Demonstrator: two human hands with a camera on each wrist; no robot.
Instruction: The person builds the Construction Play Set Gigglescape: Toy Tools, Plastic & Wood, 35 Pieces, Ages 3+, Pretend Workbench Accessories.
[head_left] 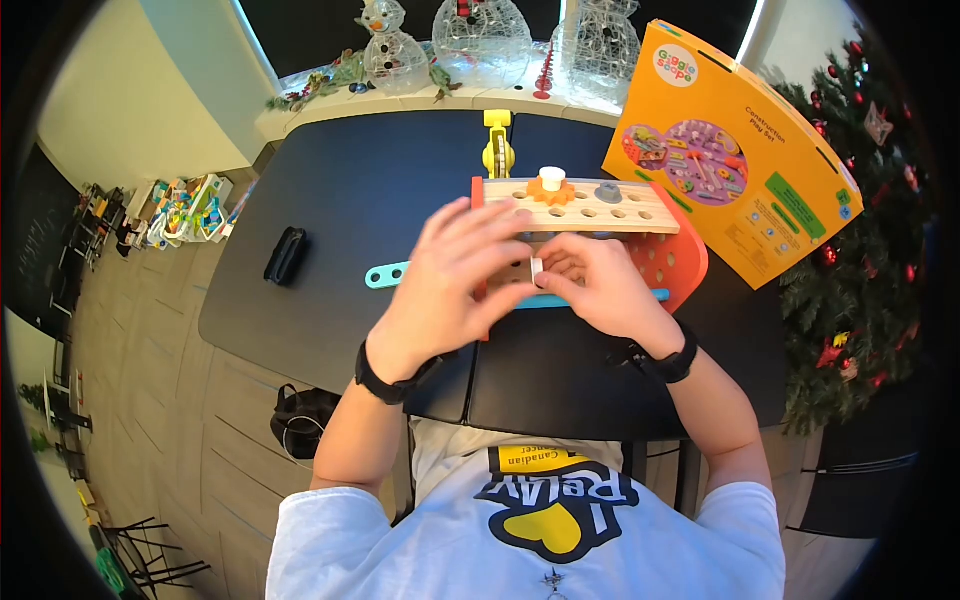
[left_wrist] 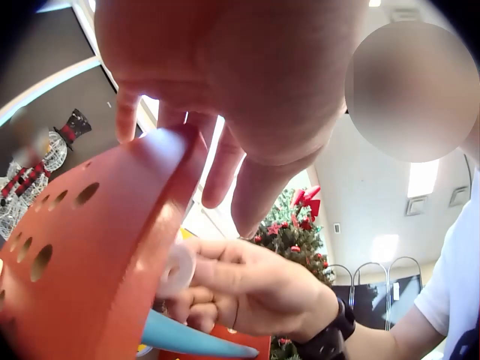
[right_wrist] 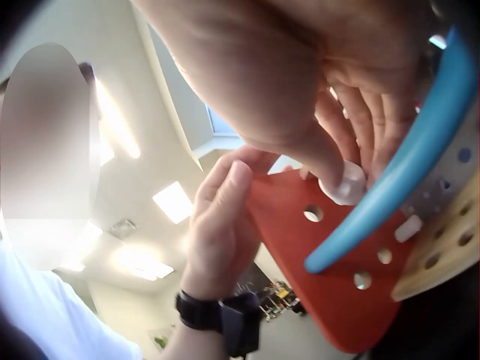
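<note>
My right hand [head_left: 610, 285] pinches a small white round toy piece [left_wrist: 178, 270] between thumb and fingers, at the inner side of a toy workbench's red side panel [left_wrist: 90, 247]. This piece shows a hole-like mark in its middle. My left hand [head_left: 445, 285] is raised at that panel's edge, fingers extended and thumb apart; in the right wrist view its fingers [right_wrist: 238, 174] are at the panel's corner. A curved blue bar [right_wrist: 390, 176] crosses the front between the panels. On the wooden top board [head_left: 620, 212] are an orange gear [head_left: 553, 193] with a white bolt and a grey knob [head_left: 608, 192].
A yellow toy clamp-like piece [head_left: 497, 150] stands behind the workbench. Left on the black table [head_left: 330, 190] lie a dark case [head_left: 286, 255] and a teal strip with holes [head_left: 385, 276]. An orange box [head_left: 700, 150] stands at the back right, beside a decorated tree [head_left: 850, 280].
</note>
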